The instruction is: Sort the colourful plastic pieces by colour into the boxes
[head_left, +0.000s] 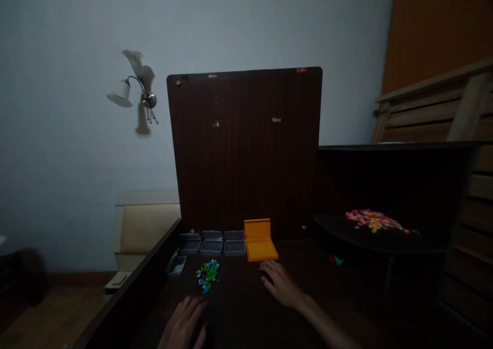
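Hands are well apart, nothing gripped in either one as far as I can see. Left hand (185, 322) comes in at the bottom edge, left of centre, palm down, fingers loosely bent, pointing up the frame. It's just below a loose pile of small green, blue and yellow pieces (208, 269). Right hand (283, 286) reaches in from the lower right, forearm slanting up and left, fingers spread a bit, tips right by the front edge of the orange case (262, 250), which sits open, lower centre. Can't tell if they touch.

Desk (239, 313) is dark brown, with a tall dark panel (246, 154) standing at the back, pale scuffs on it. Clear plastic boxes (211, 247) line up left of the case. Over on the right there's a corner shelf (331, 228) with a pink and yellow heap (372, 220). Room's pretty dim: pale wall (239, 25), two-shade lamp (148, 100) upper left, slatted wood (427, 108) at the right edge.
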Available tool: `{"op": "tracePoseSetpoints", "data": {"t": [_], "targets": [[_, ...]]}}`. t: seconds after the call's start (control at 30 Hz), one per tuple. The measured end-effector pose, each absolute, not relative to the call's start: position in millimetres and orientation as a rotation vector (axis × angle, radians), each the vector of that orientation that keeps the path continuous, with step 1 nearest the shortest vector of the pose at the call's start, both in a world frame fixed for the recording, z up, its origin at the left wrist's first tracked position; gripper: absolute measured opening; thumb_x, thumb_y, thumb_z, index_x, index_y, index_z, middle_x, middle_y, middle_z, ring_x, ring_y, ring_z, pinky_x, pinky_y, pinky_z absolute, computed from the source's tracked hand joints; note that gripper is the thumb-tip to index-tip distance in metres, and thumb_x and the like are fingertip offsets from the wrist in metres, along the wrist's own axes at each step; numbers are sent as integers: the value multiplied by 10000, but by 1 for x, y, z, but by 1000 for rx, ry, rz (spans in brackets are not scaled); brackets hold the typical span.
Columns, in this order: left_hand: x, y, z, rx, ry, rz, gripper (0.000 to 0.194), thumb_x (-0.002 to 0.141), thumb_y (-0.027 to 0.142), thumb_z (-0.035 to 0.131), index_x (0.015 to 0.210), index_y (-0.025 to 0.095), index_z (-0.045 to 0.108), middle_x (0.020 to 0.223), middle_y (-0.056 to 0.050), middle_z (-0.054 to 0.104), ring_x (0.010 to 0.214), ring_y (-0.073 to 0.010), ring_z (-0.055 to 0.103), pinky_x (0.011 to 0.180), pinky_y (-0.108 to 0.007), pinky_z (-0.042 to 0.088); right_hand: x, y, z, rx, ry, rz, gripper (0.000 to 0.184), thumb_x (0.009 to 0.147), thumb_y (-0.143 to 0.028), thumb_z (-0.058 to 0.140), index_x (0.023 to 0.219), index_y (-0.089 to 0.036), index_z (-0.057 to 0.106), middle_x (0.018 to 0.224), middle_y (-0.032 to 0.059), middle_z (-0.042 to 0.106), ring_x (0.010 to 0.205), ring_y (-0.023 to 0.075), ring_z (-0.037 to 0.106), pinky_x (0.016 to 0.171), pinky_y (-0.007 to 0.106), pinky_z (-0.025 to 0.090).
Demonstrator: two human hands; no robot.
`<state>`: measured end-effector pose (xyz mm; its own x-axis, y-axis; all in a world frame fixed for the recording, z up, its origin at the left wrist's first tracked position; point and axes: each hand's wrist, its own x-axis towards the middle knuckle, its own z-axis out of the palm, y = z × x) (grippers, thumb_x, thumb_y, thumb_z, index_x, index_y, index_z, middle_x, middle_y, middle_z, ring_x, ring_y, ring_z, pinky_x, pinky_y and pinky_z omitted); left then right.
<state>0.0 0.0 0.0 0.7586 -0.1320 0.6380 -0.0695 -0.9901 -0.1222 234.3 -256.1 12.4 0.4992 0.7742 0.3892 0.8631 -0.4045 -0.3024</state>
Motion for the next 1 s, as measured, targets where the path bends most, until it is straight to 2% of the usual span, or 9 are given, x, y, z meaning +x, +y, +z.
{"op": "tracePoseSetpoints", "data": {"t": [0.23,0.37,0.53,0.77,0.87,1.0], "targets": [[52,-21,5,-3001,157,-772,406,792,174,503,1181,217,612,1208,-94,666,1153,-287,600,1031,-459,481,237,-244,6,-2264,-1360,-138,397,927,-275,429,1258,-147,609,1371,133,550,1287,261,492,1104,455,371],[68,-13,12,-3059,-70,-794,409,832,252,491,1220,176,592,1297,-144,600,1227,-333,526,1039,-523,432,242,-242,0,-2233,-1393,-158,406,925,-278,439,1276,-153,600,1376,129,546,1291,249,491,1109,457,368],[86,0,18,-3143,-254,-812,514,807,354,556,1283,160,550,1387,-148,524,1302,-329,446,1081,-492,378,233,-250,4,-2165,-1469,-217,344,930,-224,419,1167,-164,661,1251,117,641,1193,239,565,1047,457,424],[106,15,17,-3292,-366,-553,648,833,485,534,1392,167,452,1455,-136,466,1385,-327,363,1125,-497,308,213,-300,6,-2047,-1534,-298,283,941,-209,423,1053,-188,682,1059,98,689,1013,209,614,920,393,500],[110,13,21,-3338,-381,-457,627,845,499,513,1390,193,459,1440,-120,490,1369,-308,400,1125,-480,310,212,-321,3,-2040,-1516,-284,276,946,-207,421,1044,-192,679,1029,97,691,990,208,614,896,383,511],[112,8,28,-3328,-357,-530,531,850,458,518,1311,195,545,1352,-111,578,1282,-283,501,1083,-418,374,212,-329,2,-2028,-1468,-272,277,958,-224,411,1027,-190,678,1024,100,685,984,208,609,882,372,516]]}}
